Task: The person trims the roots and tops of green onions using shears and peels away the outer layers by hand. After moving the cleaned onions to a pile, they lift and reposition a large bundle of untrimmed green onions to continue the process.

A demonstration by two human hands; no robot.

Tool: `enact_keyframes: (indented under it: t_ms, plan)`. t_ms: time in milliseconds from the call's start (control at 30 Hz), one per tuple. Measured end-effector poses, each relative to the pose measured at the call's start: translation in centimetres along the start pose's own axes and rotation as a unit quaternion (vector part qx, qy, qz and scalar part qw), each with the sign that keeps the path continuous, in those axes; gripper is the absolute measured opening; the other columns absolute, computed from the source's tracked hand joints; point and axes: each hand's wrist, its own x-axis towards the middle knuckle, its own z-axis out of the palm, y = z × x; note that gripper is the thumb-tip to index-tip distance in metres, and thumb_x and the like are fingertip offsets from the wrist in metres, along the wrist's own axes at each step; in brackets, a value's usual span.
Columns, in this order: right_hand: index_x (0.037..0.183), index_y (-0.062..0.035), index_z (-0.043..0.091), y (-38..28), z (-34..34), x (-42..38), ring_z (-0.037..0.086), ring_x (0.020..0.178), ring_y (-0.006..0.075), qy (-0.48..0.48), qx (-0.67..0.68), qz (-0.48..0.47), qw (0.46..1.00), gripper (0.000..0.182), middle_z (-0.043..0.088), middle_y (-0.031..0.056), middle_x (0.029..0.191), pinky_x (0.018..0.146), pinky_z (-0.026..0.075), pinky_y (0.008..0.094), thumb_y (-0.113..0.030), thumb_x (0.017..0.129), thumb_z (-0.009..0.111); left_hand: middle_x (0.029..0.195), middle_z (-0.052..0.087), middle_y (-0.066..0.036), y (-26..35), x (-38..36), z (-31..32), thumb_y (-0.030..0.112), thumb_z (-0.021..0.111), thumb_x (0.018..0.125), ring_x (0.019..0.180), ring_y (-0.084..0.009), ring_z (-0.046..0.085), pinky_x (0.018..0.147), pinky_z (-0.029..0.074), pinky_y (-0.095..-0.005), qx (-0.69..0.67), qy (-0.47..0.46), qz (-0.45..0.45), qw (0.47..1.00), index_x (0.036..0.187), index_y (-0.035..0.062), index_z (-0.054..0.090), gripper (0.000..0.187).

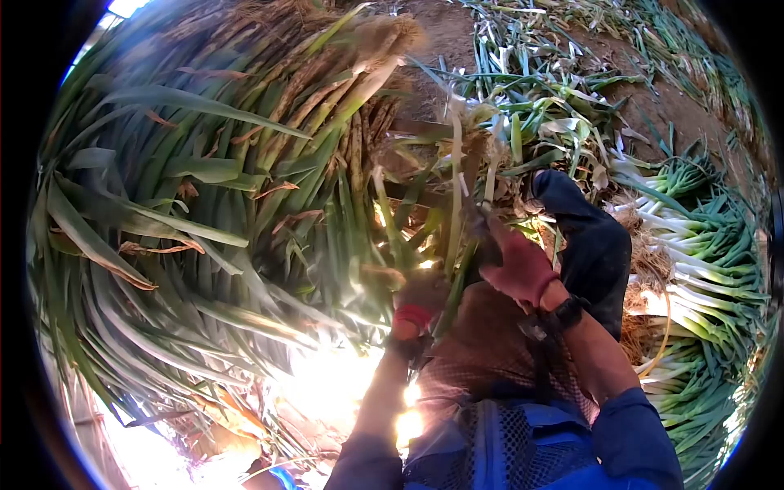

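Both my hands wear red gloves and work in front of my lap. My left hand (420,296), dim in the glare, is closed around the leafy lower part of a green onion (455,192). The onion's pale stalk points away from me, roots at the far end. Up and to the right, my right hand (520,263) has its fingers curled at the stalks, thumb toward me. Another pale stalk (492,173) rises just beyond its fingers. Motion blur hides the fingertips and exactly where they touch.
A big heap of untrimmed green onions (204,188) fills the left side. Cleaned green onions (686,286) lie in rows at the right, white ends toward me. Stripped leaves (555,114) litter the soil (445,37) ahead. My dark-clad leg (592,245) is beside my right hand.
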Motion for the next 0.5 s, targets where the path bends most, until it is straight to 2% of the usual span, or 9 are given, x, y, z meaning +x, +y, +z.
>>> enact_keyframes:
  t_ms: [67,100,167,200,267,300,433,500]
  plan:
    - [0.157,-0.0142,0.045,0.2,0.5,-0.5,0.067,0.106,0.0429,-0.028,0.033,-0.179,0.983,0.085,0.066,0.0228,0.115,0.092,0.053,0.0497,-0.030,0.080,0.076,0.116,0.076,-0.020,0.2,-0.8,-4.0,0.037,0.062,0.094,0.106,-0.0353,0.074,0.094,0.057,-0.0461,-0.162,0.124,-0.110,0.973,0.128,0.0115,0.072,0.044]
    - [0.157,-0.0142,0.045,-0.3,1.3,-2.3,0.067,0.106,0.0429,-0.045,0.038,-0.165,0.984,0.085,0.066,0.0228,0.115,0.092,0.053,0.0497,-0.030,0.080,0.076,0.116,0.076,-0.020,-0.7,-1.5,-4.0,0.037,0.062,0.094,0.106,-0.0353,0.074,0.094,0.057,-0.0461,-0.165,0.102,-0.116,0.974,0.128,0.0115,0.072,0.044]
    - [0.156,-0.0148,0.047,-1.0,1.7,-2.8,0.067,0.105,0.0430,-0.062,0.013,-0.186,0.981,0.082,0.065,0.0221,0.111,0.089,0.053,0.0497,-0.029,0.080,0.076,0.117,0.075,-0.020,-2.2,0.4,-4.7,0.031,0.061,0.094,0.108,-0.0384,0.073,0.094,0.056,-0.0471,-0.306,0.268,-0.174,0.897,0.125,0.0110,0.074,0.040]
    - [0.155,-0.0162,0.048,-1.5,2.1,-2.4,0.066,0.105,0.0435,-0.079,0.017,-0.182,0.980,0.081,0.065,0.0221,0.109,0.089,0.054,0.0501,-0.028,0.079,0.075,0.117,0.075,-0.020,-3.0,1.0,-5.1,0.031,0.061,0.094,0.108,-0.0384,0.073,0.094,0.056,-0.0471,-0.302,0.271,-0.175,0.897,0.125,0.0110,0.074,0.040]
    - [0.155,-0.0168,0.048,-1.8,2.0,-2.5,0.066,0.105,0.0431,-0.109,-0.015,-0.196,0.974,0.080,0.065,0.0222,0.110,0.089,0.054,0.0504,-0.027,0.080,0.074,0.118,0.075,-0.020,-3.5,2.3,-5.0,0.028,0.060,0.094,0.109,-0.0399,0.072,0.095,0.056,-0.0476,-0.208,0.299,-0.170,0.916,0.125,0.0104,0.074,0.039]
    - [0.155,-0.0175,0.049,-2.2,2.0,-2.6,0.066,0.105,0.0428,-0.142,-0.042,-0.208,0.967,0.079,0.065,0.0223,0.110,0.089,0.054,0.0507,-0.026,0.080,0.073,0.118,0.075,-0.020,-3.6,2.5,-5.1,0.028,0.060,0.094,0.109,-0.0399,0.072,0.095,0.056,-0.0476,-0.207,0.298,-0.170,0.916,0.125,0.0104,0.074,0.039]
    - [0.157,-0.0185,0.045,-3.9,1.2,-0.1,0.066,0.108,0.0437,-0.136,-0.039,-0.196,0.970,0.081,0.065,0.0231,0.114,0.092,0.054,0.0521,-0.022,0.080,0.071,0.120,0.074,-0.022,-4.1,3.9,-4.5,0.026,0.059,0.094,0.108,-0.0416,0.071,0.095,0.056,-0.0483,-0.204,0.309,-0.154,0.916,0.129,0.0091,0.071,0.041]
    - [0.157,-0.0183,0.044,-4.1,1.8,2.0,0.066,0.108,0.0447,-0.116,-0.025,-0.201,0.972,0.081,0.065,0.0240,0.114,0.092,0.054,0.0527,-0.021,0.080,0.070,0.117,0.074,-0.021,-4.5,4.5,-3.9,0.026,0.060,0.093,0.106,-0.0428,0.071,0.091,0.057,-0.0497,-0.112,0.246,-0.122,0.955,0.126,0.0081,0.071,0.039]
